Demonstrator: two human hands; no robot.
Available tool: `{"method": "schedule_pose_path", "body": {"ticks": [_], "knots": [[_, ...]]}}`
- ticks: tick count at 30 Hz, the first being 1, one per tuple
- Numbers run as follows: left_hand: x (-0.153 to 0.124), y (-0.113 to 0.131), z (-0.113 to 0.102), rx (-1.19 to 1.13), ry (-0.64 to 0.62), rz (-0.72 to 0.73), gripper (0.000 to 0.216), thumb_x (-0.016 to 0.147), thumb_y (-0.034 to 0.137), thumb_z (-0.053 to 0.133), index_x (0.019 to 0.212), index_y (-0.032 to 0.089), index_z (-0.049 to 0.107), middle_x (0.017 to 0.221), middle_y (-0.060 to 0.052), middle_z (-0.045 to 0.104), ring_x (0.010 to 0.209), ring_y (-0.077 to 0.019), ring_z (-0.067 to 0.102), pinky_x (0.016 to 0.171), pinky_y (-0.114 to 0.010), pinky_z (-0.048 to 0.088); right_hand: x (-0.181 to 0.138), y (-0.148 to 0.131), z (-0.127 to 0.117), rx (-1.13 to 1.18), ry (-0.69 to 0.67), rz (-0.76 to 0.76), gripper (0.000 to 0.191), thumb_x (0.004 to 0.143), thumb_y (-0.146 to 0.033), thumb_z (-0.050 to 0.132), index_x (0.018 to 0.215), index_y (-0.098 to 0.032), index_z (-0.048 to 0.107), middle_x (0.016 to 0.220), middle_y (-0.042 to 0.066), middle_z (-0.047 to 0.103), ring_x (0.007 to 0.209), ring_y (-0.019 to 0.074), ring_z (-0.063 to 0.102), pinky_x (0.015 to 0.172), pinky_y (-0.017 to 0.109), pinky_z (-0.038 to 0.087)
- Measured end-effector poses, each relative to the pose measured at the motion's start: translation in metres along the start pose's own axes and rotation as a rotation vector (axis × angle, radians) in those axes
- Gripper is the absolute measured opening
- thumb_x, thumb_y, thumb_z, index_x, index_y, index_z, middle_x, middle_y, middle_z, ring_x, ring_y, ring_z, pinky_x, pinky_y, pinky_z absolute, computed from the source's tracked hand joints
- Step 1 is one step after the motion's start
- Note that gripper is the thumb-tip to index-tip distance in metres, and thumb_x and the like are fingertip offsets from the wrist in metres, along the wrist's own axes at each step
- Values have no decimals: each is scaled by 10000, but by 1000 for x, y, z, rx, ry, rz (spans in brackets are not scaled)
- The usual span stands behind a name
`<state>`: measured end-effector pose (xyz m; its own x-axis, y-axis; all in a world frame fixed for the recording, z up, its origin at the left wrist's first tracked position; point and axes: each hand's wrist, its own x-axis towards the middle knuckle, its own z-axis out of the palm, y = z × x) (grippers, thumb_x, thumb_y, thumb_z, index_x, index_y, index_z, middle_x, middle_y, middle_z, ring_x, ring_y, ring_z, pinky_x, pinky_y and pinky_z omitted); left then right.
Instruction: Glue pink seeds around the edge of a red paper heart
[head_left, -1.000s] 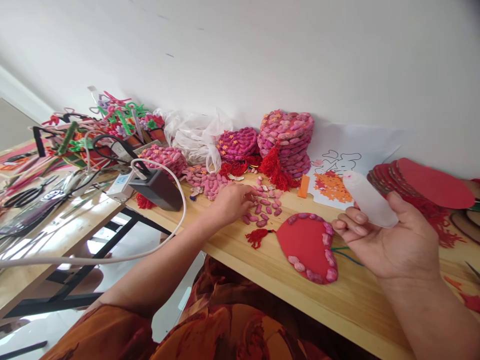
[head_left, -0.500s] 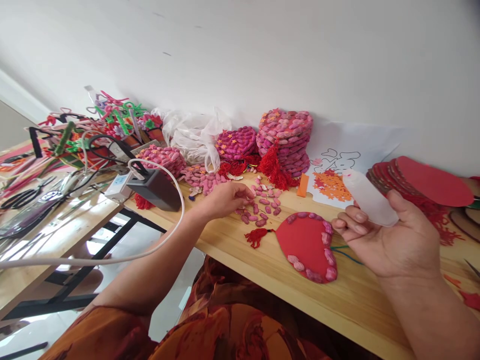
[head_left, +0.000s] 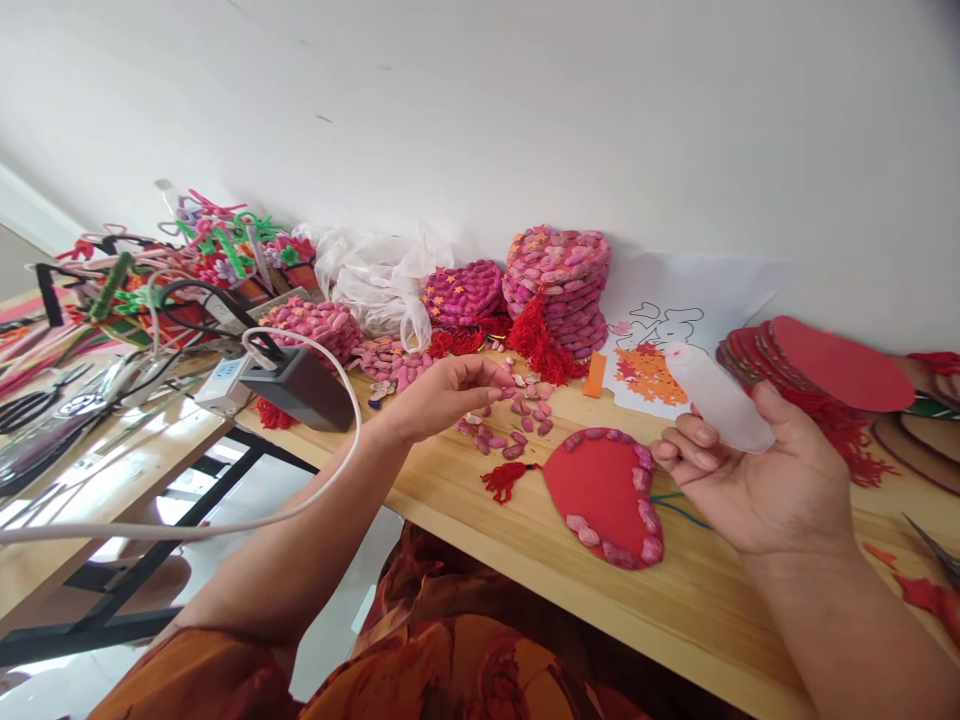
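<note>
My left hand (head_left: 442, 395) hovers just above a scatter of loose pink shells (head_left: 517, 425) on the wooden table (head_left: 705, 610), fingertips pinched on a small pink shell. My right hand (head_left: 757, 480) holds a translucent white glue bottle (head_left: 716, 397), tip pointing up and left, above the table's right part. Between the hands lies a red heart-shaped card (head_left: 600, 490) with pink shells lining its top, right and lower edge and a red tassel (head_left: 501, 478) at its left tip.
Stacks of shell-covered hearts (head_left: 559, 285) and a plastic bag (head_left: 375, 280) line the wall. Red card hearts (head_left: 817, 365) are piled at right, beside a drawing sheet (head_left: 660, 350). A black box with a white cable (head_left: 296, 385) sits left; pipe-cleaner crafts (head_left: 217, 240) and scissors (head_left: 30, 405) lie beyond.
My left hand has lifted off the pile of loose shells and pinches one between its fingertips. The right hand still holds the bottle in about the same place.
</note>
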<state>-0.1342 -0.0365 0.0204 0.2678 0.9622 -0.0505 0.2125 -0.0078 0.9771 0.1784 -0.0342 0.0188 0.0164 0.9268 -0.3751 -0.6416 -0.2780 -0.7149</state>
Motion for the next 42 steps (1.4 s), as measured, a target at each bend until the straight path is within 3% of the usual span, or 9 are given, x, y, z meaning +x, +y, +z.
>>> {"method": "schedule_pose_path", "body": {"ticks": [6,11,17,26,30,32,37,42], "knots": [[2,-2,1,153,65,3,263,871,337,707,1051,148,737,1023,-85,764,835,-164,708,734,-273,570,0,-1,-1,-3,-15,-1,265,845,-473,653,779,-235,556,592,-12,407,564,153,370,574,352,454],[4,-1,2,273,81,18,233,893,286,641,1038,146,758,990,-75,782,831,-168,719,715,-258,558,0,0,1,-9,-15,2,256,858,-470,632,785,-236,560,592,-13,404,565,152,365,578,350,449],[10,-1,-4,415,5,-13,204,880,246,614,992,157,758,919,-55,790,820,-170,725,721,-252,549,-1,0,2,-3,-10,-20,233,870,-445,614,783,-235,564,598,-10,418,559,149,357,562,345,442],[22,-11,-17,737,146,-78,251,857,150,544,959,173,772,924,-36,788,853,-187,723,765,-260,540,0,0,-3,-17,-27,-10,253,850,-442,648,774,-234,526,601,-14,414,558,146,381,573,343,463],[20,-10,-14,875,259,43,275,838,104,553,975,164,784,1018,-74,760,925,-208,702,892,-311,541,0,0,-3,-12,-19,-14,255,853,-434,647,757,-241,511,603,-7,423,566,158,395,580,354,468],[16,-9,-12,890,223,113,230,843,116,594,961,170,784,1024,-75,745,936,-210,692,905,-319,537,0,0,-3,-9,-15,-17,244,860,-430,641,755,-245,520,598,-6,421,565,160,387,576,354,466],[8,-7,-5,900,-17,209,220,867,87,629,1004,185,770,1032,-68,730,966,-201,683,895,-304,528,0,1,-1,5,0,-4,262,854,-423,648,722,-239,516,587,-2,422,572,161,379,569,350,467],[10,-12,3,984,-51,240,170,931,151,633,1039,170,763,1050,-103,724,1019,-236,671,938,-345,519,0,-1,0,4,-12,10,251,852,-438,640,756,-225,548,586,-10,408,568,147,357,571,338,468]]}}
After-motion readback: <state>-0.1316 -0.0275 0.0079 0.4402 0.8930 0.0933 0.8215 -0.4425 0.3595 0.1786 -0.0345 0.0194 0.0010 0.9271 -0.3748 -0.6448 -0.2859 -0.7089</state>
